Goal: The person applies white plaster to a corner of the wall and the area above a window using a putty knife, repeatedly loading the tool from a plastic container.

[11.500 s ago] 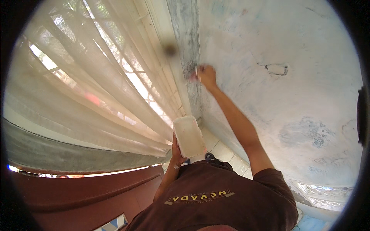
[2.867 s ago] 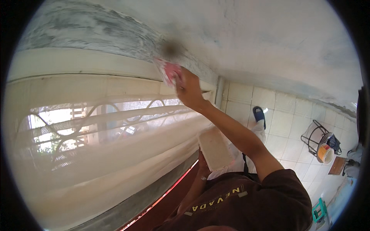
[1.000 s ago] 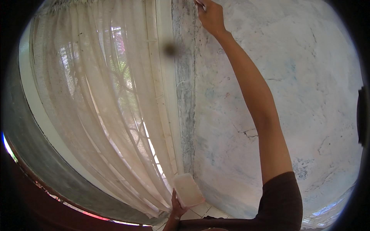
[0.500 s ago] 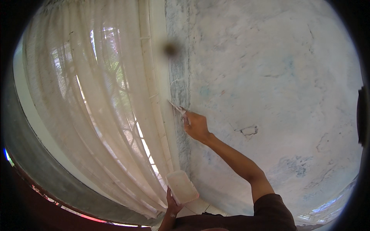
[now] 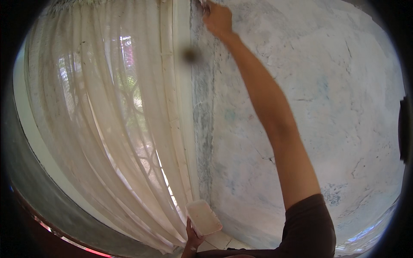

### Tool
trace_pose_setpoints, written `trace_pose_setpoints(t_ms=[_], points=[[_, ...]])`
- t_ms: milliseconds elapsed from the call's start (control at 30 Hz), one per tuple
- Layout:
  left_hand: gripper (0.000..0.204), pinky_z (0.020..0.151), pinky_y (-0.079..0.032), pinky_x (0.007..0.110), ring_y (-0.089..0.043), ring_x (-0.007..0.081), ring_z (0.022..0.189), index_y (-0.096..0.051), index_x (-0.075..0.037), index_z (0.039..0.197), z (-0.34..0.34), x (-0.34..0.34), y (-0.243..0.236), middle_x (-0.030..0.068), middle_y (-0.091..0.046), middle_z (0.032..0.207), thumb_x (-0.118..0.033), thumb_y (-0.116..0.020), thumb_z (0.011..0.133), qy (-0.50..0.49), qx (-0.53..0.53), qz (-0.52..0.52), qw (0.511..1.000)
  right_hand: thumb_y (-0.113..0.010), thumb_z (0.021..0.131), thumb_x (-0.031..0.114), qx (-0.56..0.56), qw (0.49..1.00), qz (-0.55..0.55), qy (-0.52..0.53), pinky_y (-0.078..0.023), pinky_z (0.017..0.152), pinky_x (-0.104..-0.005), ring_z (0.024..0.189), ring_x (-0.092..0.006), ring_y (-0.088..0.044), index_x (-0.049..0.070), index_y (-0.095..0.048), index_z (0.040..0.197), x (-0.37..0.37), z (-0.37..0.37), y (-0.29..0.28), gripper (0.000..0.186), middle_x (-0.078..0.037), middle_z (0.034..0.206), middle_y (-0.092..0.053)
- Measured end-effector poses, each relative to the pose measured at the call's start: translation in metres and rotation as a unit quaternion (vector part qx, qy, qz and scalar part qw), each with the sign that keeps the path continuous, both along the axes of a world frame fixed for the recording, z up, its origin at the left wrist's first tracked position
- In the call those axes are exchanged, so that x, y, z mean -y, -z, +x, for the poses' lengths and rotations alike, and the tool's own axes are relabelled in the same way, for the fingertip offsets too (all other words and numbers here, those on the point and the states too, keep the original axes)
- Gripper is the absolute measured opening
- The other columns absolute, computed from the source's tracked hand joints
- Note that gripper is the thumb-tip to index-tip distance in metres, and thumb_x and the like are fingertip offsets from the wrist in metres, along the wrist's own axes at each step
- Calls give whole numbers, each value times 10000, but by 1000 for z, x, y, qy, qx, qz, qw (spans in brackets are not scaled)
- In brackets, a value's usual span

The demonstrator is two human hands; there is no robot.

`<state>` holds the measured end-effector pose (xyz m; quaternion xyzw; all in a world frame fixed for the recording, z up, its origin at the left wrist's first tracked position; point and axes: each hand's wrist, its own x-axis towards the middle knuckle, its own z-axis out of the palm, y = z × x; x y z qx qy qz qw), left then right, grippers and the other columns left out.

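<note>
Tub [image 5: 203,217] is hanging beside the curtain [image 5: 129,142], the left hand's [image 5: 193,235] fingers gripping its edge; this 1-handed hold could be letting it tip. High by the gray strip [image 5: 203,120], the right hand [image 5: 218,19] is keeping fingers closed around a tool [image 5: 202,3], mostly cropped; overreaching could be making it slip.

A long, sheer cream curtain [image 5: 73,129] hangs in folds from eight to eleven o'clock, greenery [image 5: 135,92] showing through it at ten. A curved grille bar [image 5: 147,160] shows behind the cloth at eight — and there, nearer the rim, a dark grey band [image 5: 47,198] bends round. Pale floor tiles [image 5: 220,240] lie at six; a black shape [image 5: 403,129], kind unclear, sits at three.
</note>
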<state>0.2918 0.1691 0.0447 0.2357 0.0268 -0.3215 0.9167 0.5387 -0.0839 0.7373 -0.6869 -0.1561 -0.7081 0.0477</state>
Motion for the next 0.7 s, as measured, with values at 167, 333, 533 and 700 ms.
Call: trace_pose_setpoints(t_ms=[167, 333, 533, 700], points=[[762, 1108, -421, 575, -535, 345, 1322, -448, -159, 1515, 6, -2, -27, 102, -556, 1448, -690, -455, 968, -4, 49, 53, 997, -600, 855, 96, -89, 995, 49, -17, -488, 657, -529, 707, -433, -634, 45, -675, 1028, -11, -9, 185, 196, -236, 767, -653], [765, 1113, -404, 592, -529, 343, 1327, -450, -160, 1516, 23, 8, -17, 104, -555, 1449, -691, -462, 966, 57, -2, -37, 998, -620, 868, 15, -317, 944, 52, -68, -514, 662, -454, 748, -406, -654, 35, -671, 1169, -6, -95, 379, 306, -222, 837, -676], [722, 1131, -398, 561, -528, 320, 1334, -433, -164, 1530, 21, -5, 3, 88, -547, 1464, -653, -449, 1000, 53, -42, 27, 997, -638, 998, 95, -361, 812, 432, -152, -526, 778, -300, 840, -140, -651, -18, -609, 1166, -27, -240, 548, 205, -109, 960, -711], [805, 1141, -402, 523, -480, 286, 1385, -328, -165, 1588, 31, 6, 36, 72, -475, 1533, -715, -373, 1002, 109, -28, 7, 994, -635, 1028, 182, -285, 761, 571, -114, -485, 821, -261, 900, -99, -568, -34, -558, 1137, -53, -326, 557, 254, -64, 994, -650]])
